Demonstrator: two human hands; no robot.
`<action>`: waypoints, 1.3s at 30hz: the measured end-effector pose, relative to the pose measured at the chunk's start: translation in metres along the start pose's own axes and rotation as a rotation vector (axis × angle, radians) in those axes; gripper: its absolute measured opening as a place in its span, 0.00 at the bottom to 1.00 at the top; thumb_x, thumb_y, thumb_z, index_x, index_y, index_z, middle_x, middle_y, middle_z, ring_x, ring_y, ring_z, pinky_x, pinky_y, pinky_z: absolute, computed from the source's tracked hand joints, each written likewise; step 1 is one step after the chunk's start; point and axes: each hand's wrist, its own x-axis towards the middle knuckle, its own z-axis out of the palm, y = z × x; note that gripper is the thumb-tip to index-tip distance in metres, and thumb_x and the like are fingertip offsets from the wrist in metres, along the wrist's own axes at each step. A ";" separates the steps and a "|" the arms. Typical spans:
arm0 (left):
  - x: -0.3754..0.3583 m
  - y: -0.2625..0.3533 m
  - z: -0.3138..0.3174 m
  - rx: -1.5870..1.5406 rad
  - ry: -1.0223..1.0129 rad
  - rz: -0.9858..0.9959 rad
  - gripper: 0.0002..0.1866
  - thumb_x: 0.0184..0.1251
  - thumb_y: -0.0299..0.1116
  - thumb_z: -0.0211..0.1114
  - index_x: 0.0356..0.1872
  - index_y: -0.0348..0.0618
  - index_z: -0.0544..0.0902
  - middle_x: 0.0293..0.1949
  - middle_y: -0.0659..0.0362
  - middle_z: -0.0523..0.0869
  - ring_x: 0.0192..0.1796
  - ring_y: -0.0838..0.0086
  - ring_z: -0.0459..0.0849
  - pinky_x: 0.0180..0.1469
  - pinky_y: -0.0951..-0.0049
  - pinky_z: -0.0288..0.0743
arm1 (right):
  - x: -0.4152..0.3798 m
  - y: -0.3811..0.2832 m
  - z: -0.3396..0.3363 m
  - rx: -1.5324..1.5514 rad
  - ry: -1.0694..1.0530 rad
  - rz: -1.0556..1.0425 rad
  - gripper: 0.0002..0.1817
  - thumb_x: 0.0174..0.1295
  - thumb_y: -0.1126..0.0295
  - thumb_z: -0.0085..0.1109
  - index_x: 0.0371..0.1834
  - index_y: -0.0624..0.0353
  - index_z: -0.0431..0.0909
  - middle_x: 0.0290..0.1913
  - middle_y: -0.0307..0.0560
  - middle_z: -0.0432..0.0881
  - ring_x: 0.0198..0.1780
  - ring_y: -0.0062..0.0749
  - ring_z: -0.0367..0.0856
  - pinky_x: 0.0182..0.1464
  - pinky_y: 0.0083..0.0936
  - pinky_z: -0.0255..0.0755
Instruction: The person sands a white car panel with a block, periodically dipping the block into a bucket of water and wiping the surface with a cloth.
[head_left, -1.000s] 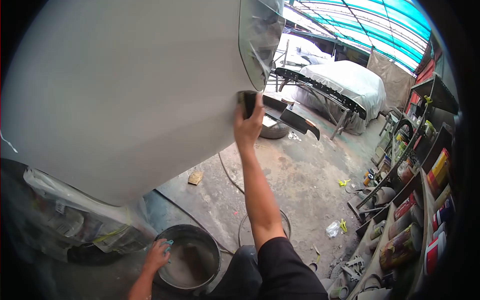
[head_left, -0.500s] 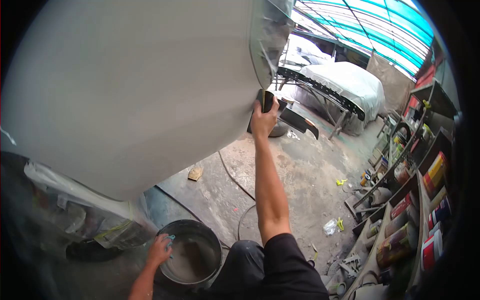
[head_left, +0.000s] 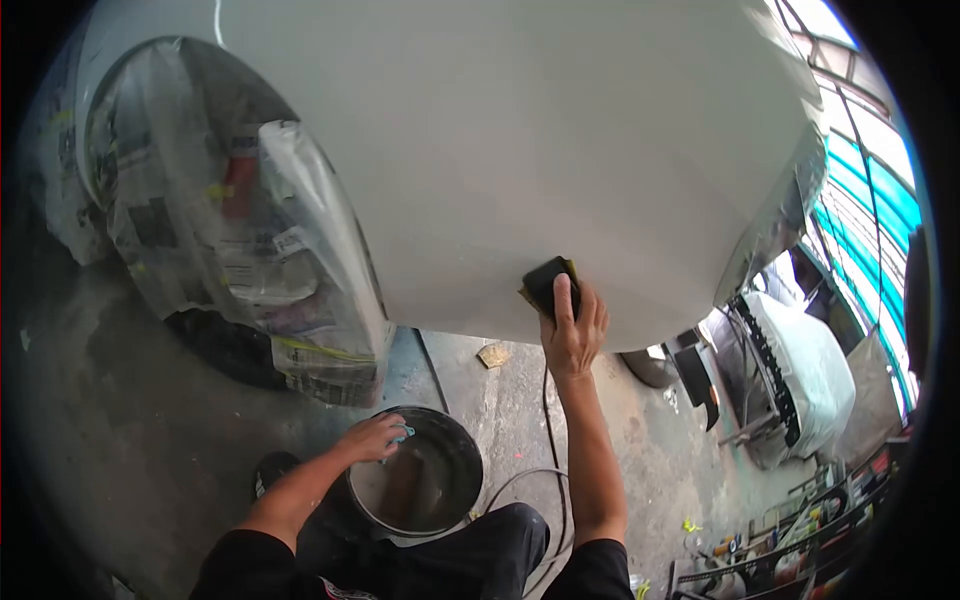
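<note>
My right hand (head_left: 573, 335) grips a black sanding block (head_left: 546, 284) with yellowish sheet edges showing, held against the lower part of a grey-white car body panel (head_left: 520, 150). The block's working face is hidden against the panel. At the far rim of a black bucket (head_left: 478, 468), my left hand (head_left: 370, 441) has its fingers closed on a small light-blue cloth (head_left: 403, 432). Murky liquid lies in the bucket, with a brownish shape in it that I cannot make out.
Plastic and newspaper (head_left: 240, 265) cover the wheel at left. On the floor are a brown sponge-like piece (head_left: 493, 355) and a dark hose (head_left: 548, 420). A sheeted car (head_left: 800, 365) stands at right, near a cluttered rack (head_left: 790, 545).
My right hand has moved the sanding block from the panel's far right edge to its lower middle. My view has turned left, showing more of the covered wheel. My left hand stays by the bucket.
</note>
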 end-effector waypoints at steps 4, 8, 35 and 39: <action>0.002 -0.018 0.018 0.004 0.062 0.076 0.17 0.67 0.35 0.66 0.56 0.49 0.87 0.65 0.56 0.80 0.67 0.55 0.79 0.68 0.55 0.78 | 0.090 -0.077 0.039 0.019 0.101 -0.191 0.33 0.66 0.71 0.63 0.77 0.37 0.75 0.55 0.56 0.83 0.49 0.47 0.84 0.47 0.40 0.75; 0.002 -0.016 0.019 -0.011 0.053 0.055 0.19 0.67 0.35 0.66 0.58 0.48 0.87 0.65 0.56 0.80 0.67 0.54 0.80 0.68 0.55 0.78 | 0.160 -0.138 0.047 -0.015 0.159 -0.144 0.33 0.67 0.72 0.58 0.77 0.34 0.74 0.54 0.54 0.81 0.47 0.44 0.82 0.47 0.40 0.75; -0.035 0.006 0.029 -0.097 0.246 0.045 0.13 0.63 0.36 0.68 0.48 0.50 0.90 0.49 0.55 0.83 0.55 0.56 0.83 0.57 0.52 0.79 | 0.116 -0.224 0.075 -0.119 0.143 0.087 0.40 0.60 0.74 0.73 0.79 0.40 0.74 0.61 0.62 0.77 0.57 0.58 0.80 0.58 0.51 0.73; -0.029 0.002 0.033 -0.014 0.186 0.032 0.14 0.62 0.37 0.69 0.48 0.49 0.91 0.49 0.53 0.84 0.56 0.53 0.84 0.58 0.51 0.79 | 0.079 -0.215 0.094 -0.143 0.257 0.111 0.39 0.62 0.76 0.73 0.78 0.38 0.74 0.61 0.61 0.80 0.52 0.54 0.84 0.53 0.45 0.74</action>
